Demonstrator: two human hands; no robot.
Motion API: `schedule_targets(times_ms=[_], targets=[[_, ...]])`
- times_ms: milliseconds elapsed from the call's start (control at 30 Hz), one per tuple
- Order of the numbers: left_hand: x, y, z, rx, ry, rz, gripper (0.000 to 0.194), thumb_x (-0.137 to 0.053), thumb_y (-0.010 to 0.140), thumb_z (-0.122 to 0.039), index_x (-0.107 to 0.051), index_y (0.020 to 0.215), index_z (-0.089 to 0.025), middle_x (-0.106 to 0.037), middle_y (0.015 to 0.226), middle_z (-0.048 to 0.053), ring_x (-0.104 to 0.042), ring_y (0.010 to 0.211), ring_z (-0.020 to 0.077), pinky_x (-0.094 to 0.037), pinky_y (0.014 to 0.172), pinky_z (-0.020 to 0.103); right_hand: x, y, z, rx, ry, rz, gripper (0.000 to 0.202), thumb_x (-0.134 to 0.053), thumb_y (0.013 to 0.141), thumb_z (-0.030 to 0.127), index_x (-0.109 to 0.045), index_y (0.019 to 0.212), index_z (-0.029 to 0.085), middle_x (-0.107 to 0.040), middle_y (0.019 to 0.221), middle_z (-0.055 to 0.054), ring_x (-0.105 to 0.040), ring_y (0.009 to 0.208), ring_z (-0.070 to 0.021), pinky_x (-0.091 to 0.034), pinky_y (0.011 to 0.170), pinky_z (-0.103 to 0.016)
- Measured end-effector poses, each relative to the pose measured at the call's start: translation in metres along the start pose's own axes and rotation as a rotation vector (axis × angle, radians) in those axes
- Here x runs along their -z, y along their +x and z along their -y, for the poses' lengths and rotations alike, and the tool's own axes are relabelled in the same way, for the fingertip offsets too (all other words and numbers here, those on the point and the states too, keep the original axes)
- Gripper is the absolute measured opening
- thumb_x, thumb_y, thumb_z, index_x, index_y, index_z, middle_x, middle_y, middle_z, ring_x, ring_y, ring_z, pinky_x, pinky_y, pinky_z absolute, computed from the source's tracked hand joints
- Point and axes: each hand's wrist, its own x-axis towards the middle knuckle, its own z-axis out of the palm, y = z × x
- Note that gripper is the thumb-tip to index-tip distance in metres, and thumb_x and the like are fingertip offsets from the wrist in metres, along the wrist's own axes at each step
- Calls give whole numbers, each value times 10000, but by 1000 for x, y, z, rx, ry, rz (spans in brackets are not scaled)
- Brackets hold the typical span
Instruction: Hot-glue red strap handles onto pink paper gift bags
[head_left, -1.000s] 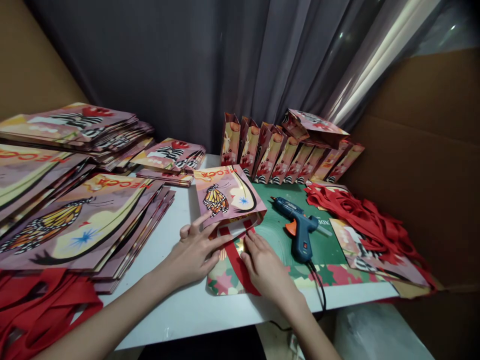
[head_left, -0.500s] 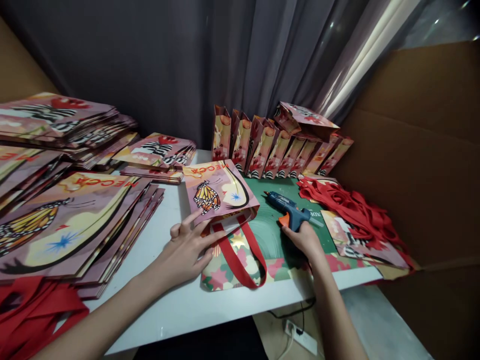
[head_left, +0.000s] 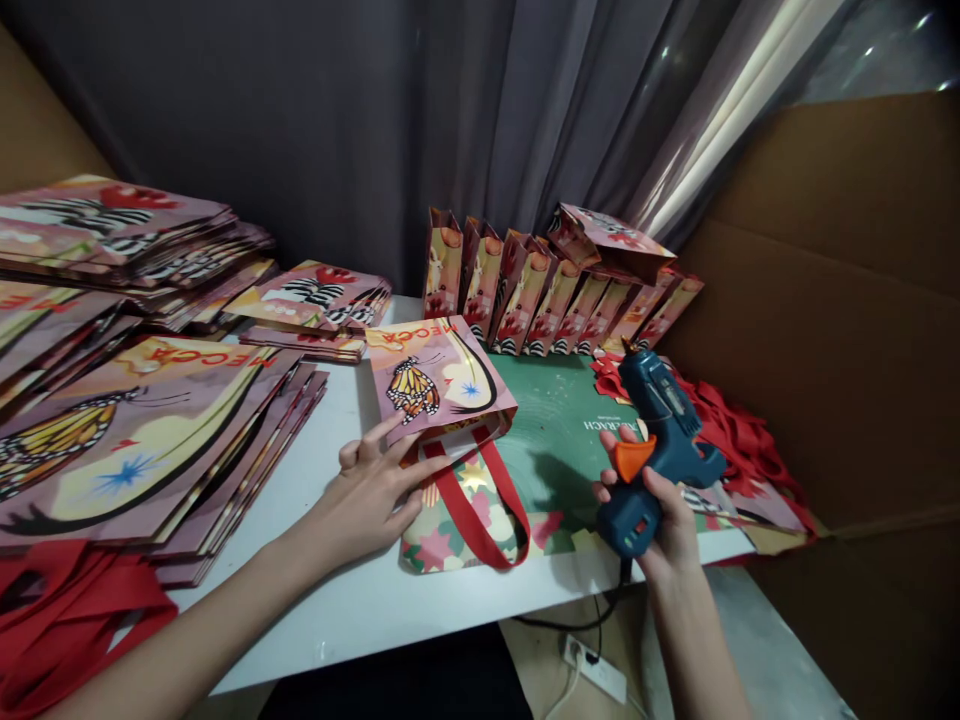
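- Lying at the left end of the green mat [head_left: 555, 400], the butterfly-printed paper bag [head_left: 450, 370] has its mouth toward the person, and a red handle [head_left: 504, 482] loops out of it over the mat's patterned border.
- The left hand [head_left: 375, 490] has its fingers spread apart, the fingertips resting on the bag's near edge without gripping.
- The right hand [head_left: 671, 530] is clamped around the grip of a blue glue gun [head_left: 664, 430], raised above the mat with its nozzle pointing away from the person; fingers lie by the orange trigger [head_left: 632, 458].
- Behind the mat stands a row of bags [head_left: 529, 295], with another bag [head_left: 615, 235] lying across the top.
- Flat bag stacks [head_left: 142, 450] cover the left of the white table [head_left: 337, 610].
- Red straps [head_left: 82, 620] lie nearest the person at left; more red straps [head_left: 750, 430] are heaped beyond the glue gun.
- A grey curtain [head_left: 300, 110] hangs behind.
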Motion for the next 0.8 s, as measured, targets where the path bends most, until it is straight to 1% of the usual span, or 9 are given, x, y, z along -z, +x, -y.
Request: schedule_targets(times_ms=[100, 200, 233, 300, 400, 567, 667, 733, 800], targets=[[1, 0, -1, 11, 4, 4, 506, -468, 878, -255, -588, 1325, -459, -510, 1363, 77, -243, 1401, 444, -407, 927, 578, 7, -7, -2, 16, -186, -34, 419, -843, 621, 368, -738, 1001, 228, -763, 1001, -72, -707, 763, -215, -584, 702, -334], [1, 0, -1, 19, -19, 16, 517, -467, 880, -259, -571, 1338, -474, -538, 1322, 77, -246, 1403, 439, -419, 919, 559, 23, -11, -1, -50, -536, -95, 353, -862, 580, 390, -755, 849, 188, -750, 783, -57, -670, 659, -217, -553, 598, -308], [1, 0, -1, 14, -26, 14, 522, -472, 878, -259, -565, 1342, -477, -533, 1334, 74, -245, 1404, 438, -421, 922, 554, 27, -10, 1, -86, -691, -63, 313, -854, 579, 407, -749, 777, 189, -728, 709, -44, -642, 615, -208, -531, 556, -297], [0, -1, 0, 0, -29, -4, 533, -488, 867, -252, -563, 1345, -476, -485, 1415, 55, -244, 1404, 438, -410, 946, 552, 31, -8, 7, -108, -997, 88, 241, -812, 601, 418, -720, 671, 207, -688, 639, -22, -596, 590, -196, -499, 528, -284], [0, -2, 1, -11, -15, -3, 569, -499, 853, -235, -540, 1363, -483, -429, 1480, 38, -241, 1405, 448, -405, 954, 553, 19, 4, 15, -45, -1283, 341, 171, -702, 652, 386, -675, 623, 219, -659, 641, -5, -563, 613, -185, -490, 560, -279], [1, -3, 3, -23, 19, 40, 592, -511, 838, -218, -536, 1373, -471, -433, 1467, 63, -224, 1406, 469, -427, 924, 538, -24, 31, 17, -10, -1495, 600, 102, -622, 683, 268, -680, 717, 191, -634, 671, -5, -541, 611, -163, -474, 584, -275], [2, -5, 6, -29, 18, 44, 588, -518, 826, -220, -554, 1356, -473, -413, 1494, 47, -236, 1404, 474, -424, 940, 558, -43, 47, 13, 105, -1485, 682, 215, -636, 746, 333, -704, 870, 171, -688, 839, -46, -585, 714, -185, -498, 668, -297], [1, -6, 8, -37, 21, 52, 612, -516, 821, -213, -535, 1366, -489, -405, 1507, 38, -235, 1409, 474, -429, 939, 567, -49, 57, 8, 128, -1428, 756, 301, -637, 790, 405, -699, 957, 163, -705, 948, -65, -610, 784, -195, -509, 725, -307], [0, -7, 11, -45, 32, 60, 634, -526, 813, -215, -514, 1374, -510, -392, 1517, 38, -241, 1406, 483, -443, 917, 574, -52, 65, 3, 120, -1375, 815, 335, -647, 801, 403, -683, 1027, 158, -706, 1010, -68, -622, 829, -196, -510, 754, -305]])
